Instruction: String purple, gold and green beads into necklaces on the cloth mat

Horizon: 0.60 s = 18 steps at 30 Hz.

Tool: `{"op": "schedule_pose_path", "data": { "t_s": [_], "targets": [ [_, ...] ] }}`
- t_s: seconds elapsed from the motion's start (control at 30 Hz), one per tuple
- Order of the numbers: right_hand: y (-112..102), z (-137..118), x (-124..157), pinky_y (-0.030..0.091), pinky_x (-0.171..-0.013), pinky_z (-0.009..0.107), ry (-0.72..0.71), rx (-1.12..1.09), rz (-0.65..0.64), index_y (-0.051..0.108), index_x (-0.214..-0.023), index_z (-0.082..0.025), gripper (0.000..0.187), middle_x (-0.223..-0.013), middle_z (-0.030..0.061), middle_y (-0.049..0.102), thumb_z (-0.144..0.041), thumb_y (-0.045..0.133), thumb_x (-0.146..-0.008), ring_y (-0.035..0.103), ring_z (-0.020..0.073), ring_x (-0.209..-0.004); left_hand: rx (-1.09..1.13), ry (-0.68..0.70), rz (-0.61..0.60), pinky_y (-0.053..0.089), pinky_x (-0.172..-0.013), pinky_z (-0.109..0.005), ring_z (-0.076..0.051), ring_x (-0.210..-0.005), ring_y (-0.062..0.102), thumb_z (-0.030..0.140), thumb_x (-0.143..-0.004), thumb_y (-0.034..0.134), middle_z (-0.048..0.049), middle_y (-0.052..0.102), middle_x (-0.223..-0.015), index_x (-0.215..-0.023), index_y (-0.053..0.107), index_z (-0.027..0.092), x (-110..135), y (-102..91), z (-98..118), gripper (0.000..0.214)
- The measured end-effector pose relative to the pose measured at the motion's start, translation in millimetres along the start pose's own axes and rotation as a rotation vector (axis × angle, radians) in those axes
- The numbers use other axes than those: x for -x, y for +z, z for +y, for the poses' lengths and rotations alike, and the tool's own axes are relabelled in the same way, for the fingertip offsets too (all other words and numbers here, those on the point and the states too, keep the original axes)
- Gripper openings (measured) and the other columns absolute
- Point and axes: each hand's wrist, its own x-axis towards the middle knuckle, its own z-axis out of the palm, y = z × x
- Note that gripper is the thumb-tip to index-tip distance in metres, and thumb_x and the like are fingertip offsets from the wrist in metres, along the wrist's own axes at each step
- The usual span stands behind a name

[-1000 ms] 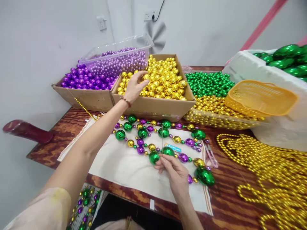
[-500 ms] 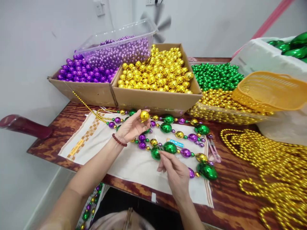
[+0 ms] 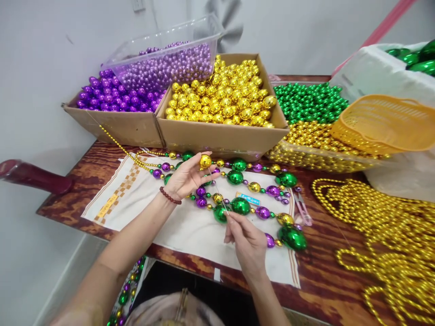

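Head view: our wood-grained surface [image 3: 326,260], before a white wall [image 3: 288,36], carries cardboard boxes [image 3: 220,135]; our left hand [image 3: 185,179] pinches a gold bead [image 3: 205,161], our right hand [image 3: 249,244] a needle [image 3: 218,191].

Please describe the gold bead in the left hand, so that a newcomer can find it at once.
On the wood-grained table, find the cardboard box heaped with gold beads. Just below the box in the picture is the left hand, with a dark red bracelet at its wrist. It holds the shiny gold bead, the only one in a hand.
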Motion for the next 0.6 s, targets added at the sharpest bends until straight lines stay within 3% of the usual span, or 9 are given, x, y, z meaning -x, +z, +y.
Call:
{"op": "schedule_pose_path", "data": {
  "t_s": [0.2,0.6],
  "targets": [
    [0.4,3.4,-1.3,0.046,-0.045,0.018,-0.011,0.018,-0.008,0.074,-0.096,-0.019,0.017,-0.054,-0.0051,0.056,-0.025,0.059,-0.093,0.054,0.0079,-0.043,-0.021,0.063,-0.091,0.05,-0.104,-0.051,-0.018,-0.087,0.071,0.02,-0.093,0.059,-0.004,0.069,-0.089,-0.115,0.067,0.013,0.3,-5.2,-1.1,0.025],
    [3.7,0.3,-0.3,0.044,-0.041,0.016,-0.024,0.06,-0.005,0.073,-0.092,-0.017,0.017,-0.051,-0.0059,0.053,-0.026,0.058,-0.093,0.051,0.007,-0.04,-0.027,0.059,-0.079,0.051,-0.104,-0.049,-0.016,-0.084,0.07,0.025,-0.095,0.056,-0.0041,0.069,-0.088,-0.115,0.067,0.013,1.4,-6.9,-0.1,0.026]
  ]
}}
